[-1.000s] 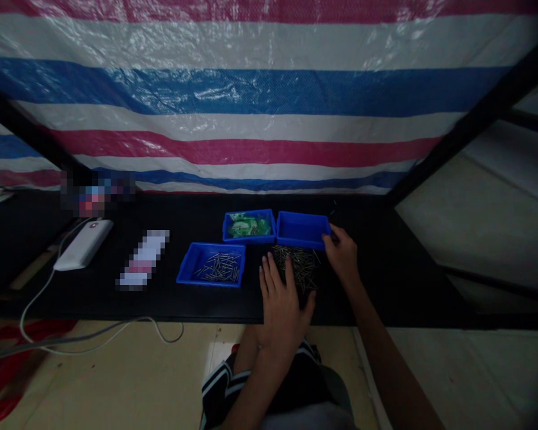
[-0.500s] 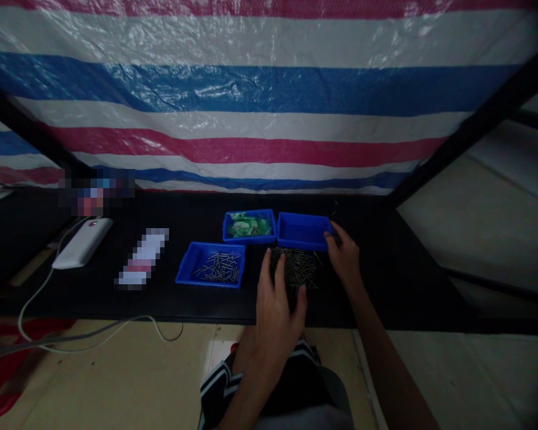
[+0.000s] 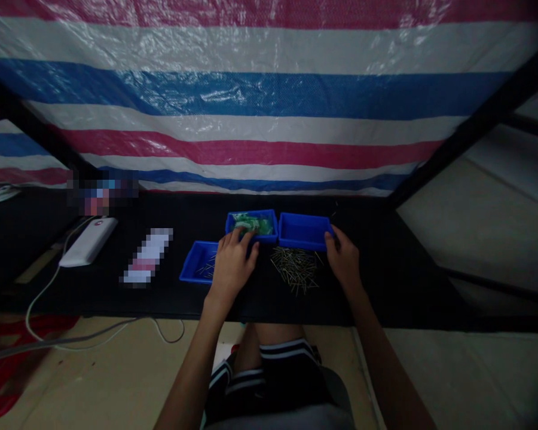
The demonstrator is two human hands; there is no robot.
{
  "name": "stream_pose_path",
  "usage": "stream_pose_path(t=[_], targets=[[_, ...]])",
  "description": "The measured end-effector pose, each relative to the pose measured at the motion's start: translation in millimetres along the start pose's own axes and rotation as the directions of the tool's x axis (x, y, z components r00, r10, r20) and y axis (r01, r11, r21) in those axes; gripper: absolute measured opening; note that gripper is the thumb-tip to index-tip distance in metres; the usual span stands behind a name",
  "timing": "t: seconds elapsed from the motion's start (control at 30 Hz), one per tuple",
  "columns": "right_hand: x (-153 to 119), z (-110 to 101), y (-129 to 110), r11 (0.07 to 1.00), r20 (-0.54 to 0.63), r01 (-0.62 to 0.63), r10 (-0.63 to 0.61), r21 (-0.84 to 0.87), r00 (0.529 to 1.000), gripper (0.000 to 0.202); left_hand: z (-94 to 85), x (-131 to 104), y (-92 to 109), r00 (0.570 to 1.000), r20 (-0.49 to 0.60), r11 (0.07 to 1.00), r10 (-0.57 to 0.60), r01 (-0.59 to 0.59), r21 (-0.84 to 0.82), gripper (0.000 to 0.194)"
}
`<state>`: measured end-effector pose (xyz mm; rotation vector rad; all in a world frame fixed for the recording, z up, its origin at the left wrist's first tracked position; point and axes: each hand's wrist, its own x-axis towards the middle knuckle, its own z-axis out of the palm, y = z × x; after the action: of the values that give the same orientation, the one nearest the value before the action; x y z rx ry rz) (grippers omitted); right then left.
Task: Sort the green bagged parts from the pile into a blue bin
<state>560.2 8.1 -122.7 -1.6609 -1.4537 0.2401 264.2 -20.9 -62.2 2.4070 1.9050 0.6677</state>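
My right hand (image 3: 344, 255) grips the right end of a blue tray (image 3: 305, 232) that has nothing visible inside, thumb at its front corner. My left hand (image 3: 234, 263) is open, palm down, fingers apart. Its fingertips are at the front rim of a second blue tray (image 3: 275, 222) holding green plastic packets (image 3: 260, 224); whether they touch it I cannot tell. Below that hand, and partly hidden by it, is a third blue tray (image 3: 189, 270) with loose thin metal pins or nails (image 3: 207, 269). A heap of similar pins (image 3: 296, 269) lies on the table before the right-hand tray.
On the black table (image 3: 385, 286), a white power-strip-like box (image 3: 88, 242) with a cable (image 3: 42, 298) and a blurred-out flat item (image 3: 147, 257) lie at left. A striped plastic sheet (image 3: 269, 95) hangs behind. Dark frame bars (image 3: 457, 137) slant at the sides.
My left hand has moved left and slightly away from me, from over the pin heap to the packet tray's front. The heap is now uncovered. My right hand stays at its tray.
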Motion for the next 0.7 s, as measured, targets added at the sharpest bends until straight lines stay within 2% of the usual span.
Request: stream_pose_path(t=[0.4, 0.7], targets=[[0.0, -1.1, -0.7, 0.999, 0.049, 0.027, -0.028, 0.026, 0.998, 0.059, 0.8, 4.8, -4.6, 0.999, -0.009, 0.999, -0.042, 0.042, -0.019, 0.022], [1.6, 1.2, 1.7, 0.998, 0.055, 0.013, -0.017, 0.058, 0.998, 0.061, 0.7, 3.4, -2.4, 0.999, -0.028, 0.999, -0.044, 0.043, -0.019, 0.020]])
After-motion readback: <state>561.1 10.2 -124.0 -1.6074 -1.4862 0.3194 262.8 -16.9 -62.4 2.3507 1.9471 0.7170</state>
